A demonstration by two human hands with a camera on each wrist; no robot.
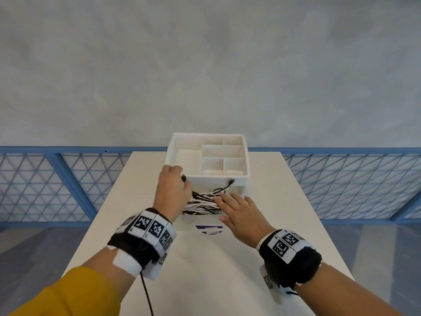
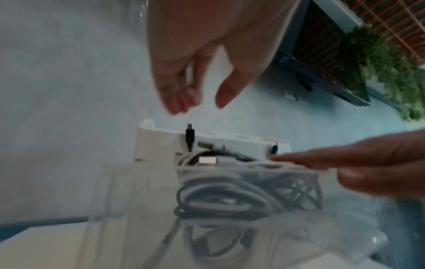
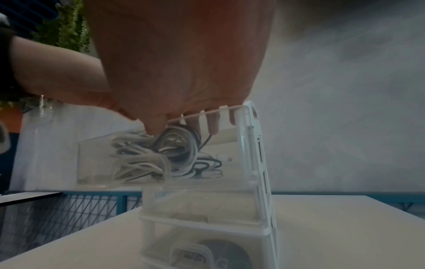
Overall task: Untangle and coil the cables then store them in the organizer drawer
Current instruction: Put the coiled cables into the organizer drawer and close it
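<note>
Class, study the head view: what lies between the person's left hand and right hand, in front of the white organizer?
Between the left hand and right hand lies the bundle of cables in the open clear drawer, seen in the head view.

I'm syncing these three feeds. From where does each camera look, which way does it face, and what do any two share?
Head: looks forward and down over the white table at the organizer; both forearms, left hand, right hand.
Left wrist: looks along the left hand at the open drawer of cables; right fingers enter.
Right wrist: low, under the right palm toward the drawer's side; left forearm shows.
All three share the cables.
</note>
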